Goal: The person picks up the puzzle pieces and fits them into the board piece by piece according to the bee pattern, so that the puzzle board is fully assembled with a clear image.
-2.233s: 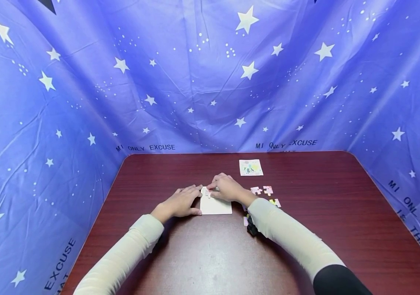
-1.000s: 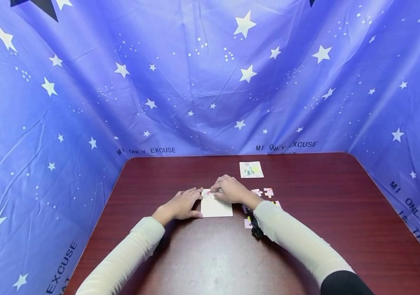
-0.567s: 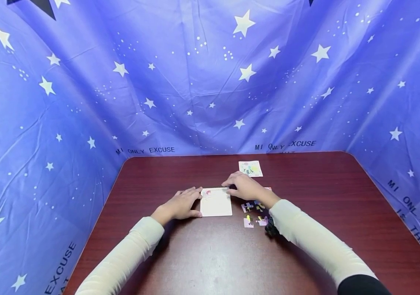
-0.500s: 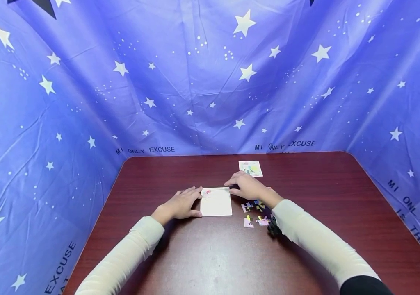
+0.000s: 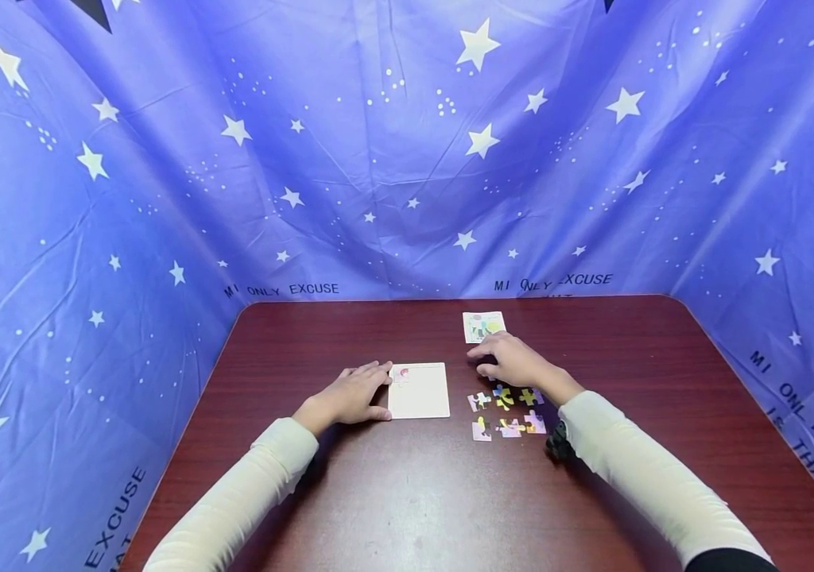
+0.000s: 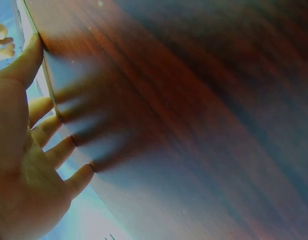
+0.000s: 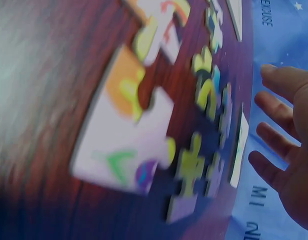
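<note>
The white puzzle tray [image 5: 419,391] holds one piece [image 5: 401,372] at its far-left corner. The left hand [image 5: 350,395] rests flat against it; the right hand [image 5: 514,361] hovers relaxed, grasping nothing. The backdrop [image 5: 407,151] reads "ONLY EXCUSE".

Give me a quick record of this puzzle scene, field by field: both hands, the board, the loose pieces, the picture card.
left hand: flat on the table, fingertips against the white puzzle board's left edge
right hand: open, holds nothing, over the table beyond the pieces
white puzzle board: flat, one piece in its far left corner
loose colourful puzzle pieces: scattered right of the board
small picture card: far side of the dark red wooden table
</note>
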Motion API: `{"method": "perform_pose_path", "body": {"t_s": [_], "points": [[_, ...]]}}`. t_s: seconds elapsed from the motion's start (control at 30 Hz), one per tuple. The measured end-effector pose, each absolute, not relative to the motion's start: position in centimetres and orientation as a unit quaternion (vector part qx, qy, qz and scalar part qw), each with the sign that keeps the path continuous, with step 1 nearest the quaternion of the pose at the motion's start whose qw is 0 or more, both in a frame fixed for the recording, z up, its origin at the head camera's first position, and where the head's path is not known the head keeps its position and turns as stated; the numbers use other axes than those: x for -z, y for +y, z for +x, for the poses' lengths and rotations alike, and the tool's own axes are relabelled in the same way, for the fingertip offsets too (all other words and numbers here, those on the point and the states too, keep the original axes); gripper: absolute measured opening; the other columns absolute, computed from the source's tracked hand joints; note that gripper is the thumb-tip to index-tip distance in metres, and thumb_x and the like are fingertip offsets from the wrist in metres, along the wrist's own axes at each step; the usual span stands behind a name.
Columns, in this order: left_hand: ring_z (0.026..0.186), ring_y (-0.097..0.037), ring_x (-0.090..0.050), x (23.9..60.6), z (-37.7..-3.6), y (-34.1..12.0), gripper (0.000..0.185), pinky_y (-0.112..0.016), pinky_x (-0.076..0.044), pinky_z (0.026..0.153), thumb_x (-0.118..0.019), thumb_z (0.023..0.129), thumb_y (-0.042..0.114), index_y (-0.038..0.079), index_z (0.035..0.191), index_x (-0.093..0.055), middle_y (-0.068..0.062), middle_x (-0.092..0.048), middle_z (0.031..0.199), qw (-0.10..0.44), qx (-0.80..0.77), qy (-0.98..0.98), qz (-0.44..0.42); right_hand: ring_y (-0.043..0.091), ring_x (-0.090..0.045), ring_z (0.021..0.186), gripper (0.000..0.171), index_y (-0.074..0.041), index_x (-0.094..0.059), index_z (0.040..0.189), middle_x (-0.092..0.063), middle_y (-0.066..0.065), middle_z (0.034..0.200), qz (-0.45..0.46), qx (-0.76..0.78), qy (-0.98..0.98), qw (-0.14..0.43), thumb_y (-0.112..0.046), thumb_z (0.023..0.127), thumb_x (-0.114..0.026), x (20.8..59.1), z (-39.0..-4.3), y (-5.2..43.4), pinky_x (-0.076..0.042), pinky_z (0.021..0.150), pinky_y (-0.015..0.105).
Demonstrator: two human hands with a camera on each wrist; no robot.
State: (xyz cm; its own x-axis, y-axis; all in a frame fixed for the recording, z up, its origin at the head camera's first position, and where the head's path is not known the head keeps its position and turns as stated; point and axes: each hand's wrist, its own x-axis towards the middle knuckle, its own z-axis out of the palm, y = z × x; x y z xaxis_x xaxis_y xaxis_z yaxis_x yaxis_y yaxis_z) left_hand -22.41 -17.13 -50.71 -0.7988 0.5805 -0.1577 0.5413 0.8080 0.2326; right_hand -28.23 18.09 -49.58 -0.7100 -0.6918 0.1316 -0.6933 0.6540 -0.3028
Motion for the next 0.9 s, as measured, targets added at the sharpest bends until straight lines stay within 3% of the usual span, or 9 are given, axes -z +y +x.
{"method": "perform_pose_path", "body": {"t_s": [0.53, 0.9], "points": [[0.153, -0.035, -0.034, 50.7, -22.3, -17.2, 0.065, -0.061, -0.034, 0.116, -0.071, 0.090, 0.053, 0.011, 0.137, -0.055, -0.010, -0.034, 0.166, 0.110, -0.089, 0.944, 0.298, 0.033, -0.064, 0.106, 0.030, -0.010, -0.076, 0.118, -0.073, 0.005, 0.104, 0.390, -0.125, -0.912, -0.002, -0.015, 0.089, -0.075, 50.5, -28.1, 21.0, -0.050, 0.094, 0.053], [0.153, -0.035, -0.033, 50.6, -22.5, -17.2, 0.065, -0.060, -0.035, 0.115, -0.070, 0.091, 0.054, 0.011, 0.137, -0.055, -0.010, -0.033, 0.166, 0.111, -0.086, 0.943, 0.301, 0.024, -0.063, 0.094, 0.022, -0.015, -0.078, 0.112, -0.070, 0.001, 0.097, 0.400, -0.118, -0.909, 0.013, -0.016, 0.091, -0.074, 51.4, -28.5, 21.6, -0.051, 0.081, 0.048]]}}
